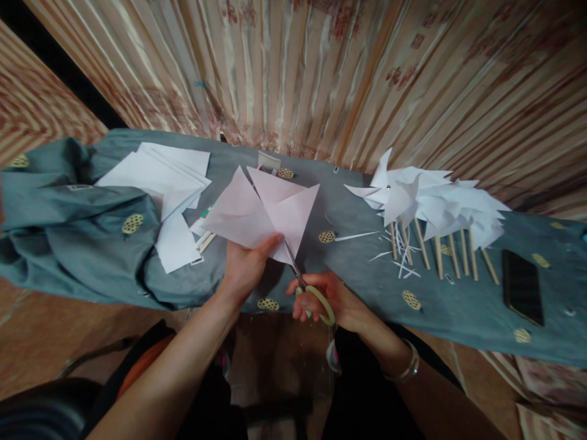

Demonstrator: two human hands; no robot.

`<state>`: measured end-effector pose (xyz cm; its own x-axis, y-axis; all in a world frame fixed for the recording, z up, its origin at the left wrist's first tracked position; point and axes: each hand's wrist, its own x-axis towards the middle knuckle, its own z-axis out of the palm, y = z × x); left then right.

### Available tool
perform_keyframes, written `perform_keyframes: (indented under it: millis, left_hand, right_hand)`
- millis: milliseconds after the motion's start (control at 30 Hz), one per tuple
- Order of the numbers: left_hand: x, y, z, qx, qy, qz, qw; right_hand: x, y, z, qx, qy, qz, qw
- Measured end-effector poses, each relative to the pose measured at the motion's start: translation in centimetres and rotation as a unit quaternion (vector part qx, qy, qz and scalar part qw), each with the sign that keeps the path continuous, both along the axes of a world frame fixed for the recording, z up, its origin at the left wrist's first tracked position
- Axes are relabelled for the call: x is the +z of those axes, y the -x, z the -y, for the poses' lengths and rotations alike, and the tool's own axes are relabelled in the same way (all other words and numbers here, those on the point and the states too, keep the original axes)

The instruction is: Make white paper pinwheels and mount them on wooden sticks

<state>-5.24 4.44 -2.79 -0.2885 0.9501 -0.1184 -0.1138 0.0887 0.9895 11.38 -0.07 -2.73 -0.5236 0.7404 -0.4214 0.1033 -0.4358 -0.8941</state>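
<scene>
My left hand (250, 260) is closed on a square sheet of paper (288, 214), its thumb pressed on top near the middle of the lower side. One slit runs from the sheet's upper edge toward its centre. My right hand (321, 299) has its fingers in the yellow-green handles of a pair of scissors (326, 305). The blades reach into the sheet's lower corner, close to my left thumb. A wristband circles my right wrist. Under the sheet, small items are partly hidden, among them thin sticks (206, 242).
White paper sheets (156, 174) lie at the left beside bunched grey cloth (82, 214). Several paper pinwheels (431, 198) on wooden sticks are heaped at the right. Thin paper scraps (406, 269) and a black phone (523, 287) lie near them. A striped curtain (293, 79) hangs behind.
</scene>
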Motion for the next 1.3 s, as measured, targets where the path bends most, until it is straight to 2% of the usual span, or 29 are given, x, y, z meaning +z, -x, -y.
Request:
perform_keyframes:
  millis: [233, 500, 767, 1033, 1200, 1300]
  left_hand:
    - [0.00, 0.02, -0.02, -0.006, -0.007, 0.011, 1.000]
    - [-0.28, 0.37, -0.13, -0.004, -0.014, -0.020, 1.000]
    - [-0.49, 0.52, -0.19, 0.001, -0.009, -0.012, 1.000]
    - [0.03, 0.27, -0.10, 0.011, -0.010, 0.019, 1.000]
    - [-0.02, 0.60, -0.52, 0.032, -0.003, 0.109, 0.994]
    - [-0.24, 0.98, -0.76, 0.059, -0.003, 0.132, 0.989]
  right_hand:
    - [-0.03, -0.02, 0.05, 0.001, 0.010, 0.004, 1.000]
    - [0.66, 0.29, -0.07, -0.014, 0.035, 0.012, 0.999]
    - [0.45, 0.37, -0.10, -0.038, 0.055, 0.017, 0.998]
    - [0.33, 0.40, -0.19, -0.057, 0.069, 0.014, 0.996]
    - [0.16, 0.30, -0.08, -0.061, 0.075, 0.009, 0.995]
    - [0.07, 0.26, -0.05, -0.055, 0.076, 0.012, 0.996]
